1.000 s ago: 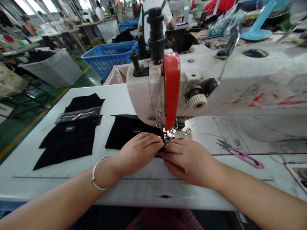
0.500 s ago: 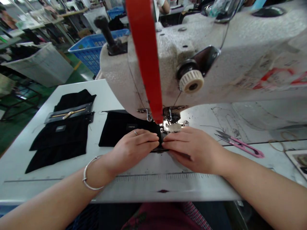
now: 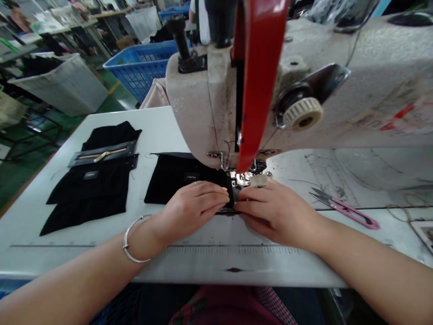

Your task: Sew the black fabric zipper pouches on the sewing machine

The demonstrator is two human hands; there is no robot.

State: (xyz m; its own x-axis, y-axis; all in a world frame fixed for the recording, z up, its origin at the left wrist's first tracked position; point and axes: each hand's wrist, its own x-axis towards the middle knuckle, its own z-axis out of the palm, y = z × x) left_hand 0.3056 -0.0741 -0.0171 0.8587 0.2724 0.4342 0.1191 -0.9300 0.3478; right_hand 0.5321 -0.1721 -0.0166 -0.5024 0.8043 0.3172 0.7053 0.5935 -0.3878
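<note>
A black fabric piece [image 3: 169,180] with a small dark label [image 3: 191,176] lies on the sewing table, its right edge beside the presser foot [image 3: 241,178] of a sewing machine. My left hand [image 3: 191,205] rests on this piece, fingers stretched out together and fingertips near its right edge; the thumb is hidden. My right hand [image 3: 274,212] is just right of the foot, fingers bent and pinched at the fabric's edge, which they partly cover. A beige knob [image 3: 259,181] sits just above its knuckles.
Black fabric pieces [image 3: 91,180] and a zipper strip [image 3: 103,154] lie at the left. Pink-handled thread snips [image 3: 345,208] are at the right. The machine head [image 3: 192,104] with its red bar [image 3: 260,81] rises ahead. Beyond the table stands a blue basket [image 3: 135,67].
The camera view has shifted, so the machine head and red bar appear farther right. Both hands keep almost the same hold by the presser foot; no clear fabric movement shows.
</note>
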